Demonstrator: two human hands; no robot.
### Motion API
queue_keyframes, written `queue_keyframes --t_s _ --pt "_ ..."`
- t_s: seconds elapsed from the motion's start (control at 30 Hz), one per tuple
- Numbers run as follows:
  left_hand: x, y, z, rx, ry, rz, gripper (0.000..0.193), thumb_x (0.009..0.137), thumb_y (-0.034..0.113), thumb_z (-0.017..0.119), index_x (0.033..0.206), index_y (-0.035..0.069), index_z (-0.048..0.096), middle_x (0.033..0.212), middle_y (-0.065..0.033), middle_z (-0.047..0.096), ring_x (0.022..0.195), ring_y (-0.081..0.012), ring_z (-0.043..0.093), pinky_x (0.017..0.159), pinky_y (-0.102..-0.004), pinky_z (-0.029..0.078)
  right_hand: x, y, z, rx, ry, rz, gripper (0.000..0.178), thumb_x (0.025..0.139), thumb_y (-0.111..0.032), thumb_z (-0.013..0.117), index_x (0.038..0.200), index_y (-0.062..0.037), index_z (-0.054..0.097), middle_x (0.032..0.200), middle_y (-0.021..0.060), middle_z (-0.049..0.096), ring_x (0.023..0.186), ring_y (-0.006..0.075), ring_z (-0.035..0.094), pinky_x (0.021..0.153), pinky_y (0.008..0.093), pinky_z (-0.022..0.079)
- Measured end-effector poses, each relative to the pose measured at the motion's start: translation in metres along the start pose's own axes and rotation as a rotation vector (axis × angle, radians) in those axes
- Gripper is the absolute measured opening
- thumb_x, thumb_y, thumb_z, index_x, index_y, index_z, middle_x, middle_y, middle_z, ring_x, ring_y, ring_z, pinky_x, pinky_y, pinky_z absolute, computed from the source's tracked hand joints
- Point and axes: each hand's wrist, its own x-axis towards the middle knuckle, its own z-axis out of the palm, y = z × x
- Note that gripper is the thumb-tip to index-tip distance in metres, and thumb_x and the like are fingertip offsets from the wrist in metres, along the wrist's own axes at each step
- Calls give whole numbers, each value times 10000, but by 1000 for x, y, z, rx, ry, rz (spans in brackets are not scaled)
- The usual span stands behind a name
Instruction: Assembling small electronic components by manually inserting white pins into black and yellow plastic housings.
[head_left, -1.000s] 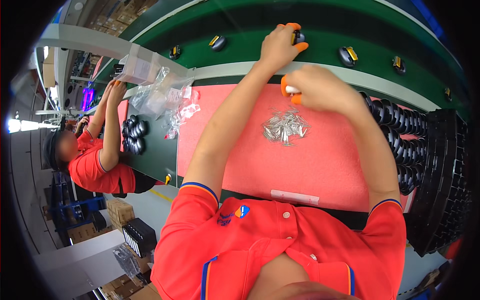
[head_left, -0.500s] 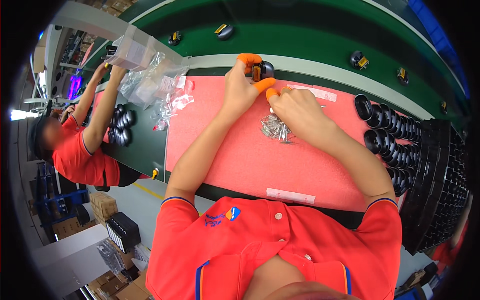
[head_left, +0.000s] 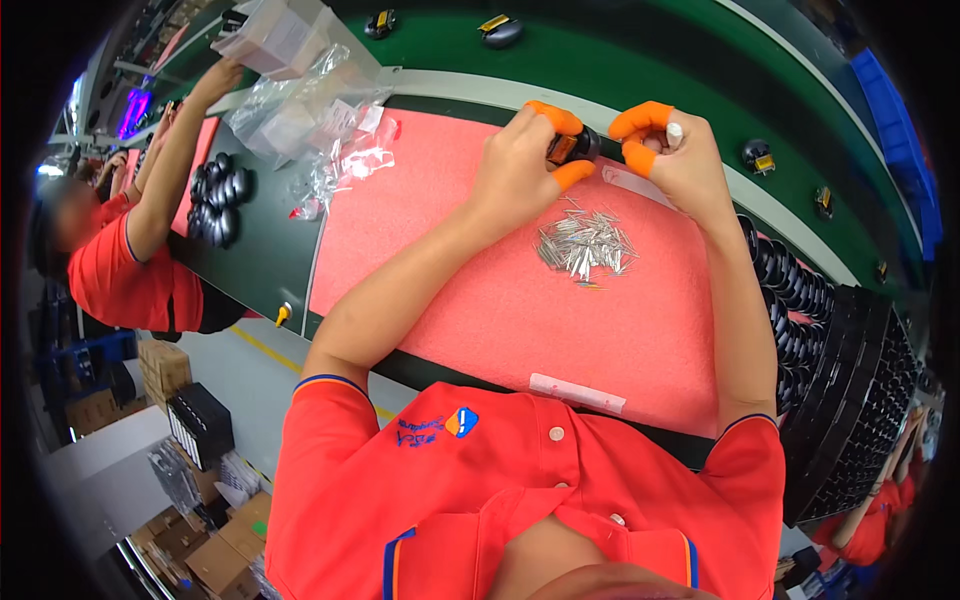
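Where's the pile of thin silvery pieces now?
In the head view, right of centre: the silvery pile lies on the pink mat, below the left hand and right hand.

Your left hand partly covers 1 dark rounded part; the white thing at your right hand is too small to identify.

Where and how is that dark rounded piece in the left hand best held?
Probably by two opposite sides, coming from the left, much as the left hand pinches it between finger and thumb in orange finger covers. The dark rounded piece is small and curved, so opposed fingertips should steady it, leaving its right end exposed toward the right hand.
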Motion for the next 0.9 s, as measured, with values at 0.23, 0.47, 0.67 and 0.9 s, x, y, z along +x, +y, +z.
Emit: queue_keyframes --t_s 0.23,0.47,0.67,0.9 --pt "0 0 -4 54 -6 3 406 666 55 863 953 2 581 948 -110 615 765 -221 654 594 -296 594 1 4 16 -35 -7 -182 122 816 30 663 938 28 674 867 33 625 762 125 614 667 284 516" --pt "1 3 -3 6 15 -7 356 650 100 851 870 25 581 835 -103 578 687 -278 615 603 -379 519 -5 2 23 -616 98 -503 164 761 16 700 919 0 658 921 103 599 727 252 622 649 315 514" --pt "0 0 -1 30 18 11 370 639 124 859 860 25 580 822 -97 578 664 -277 608 577 -379 508 3 8 21 -478 45 -466 162 769 32 697 927 8 671 936 104 618 723 236 623 646 320 513" --pt "5 -5 -2 -5 20 -70 423 609 108 900 897 13 605 882 -104 638 765 -236 653 662 -319 545 1 16 28 -310 138 -493 277 790 88 692 1056 17 719 943 112 636 763 209 639 657 289 530"
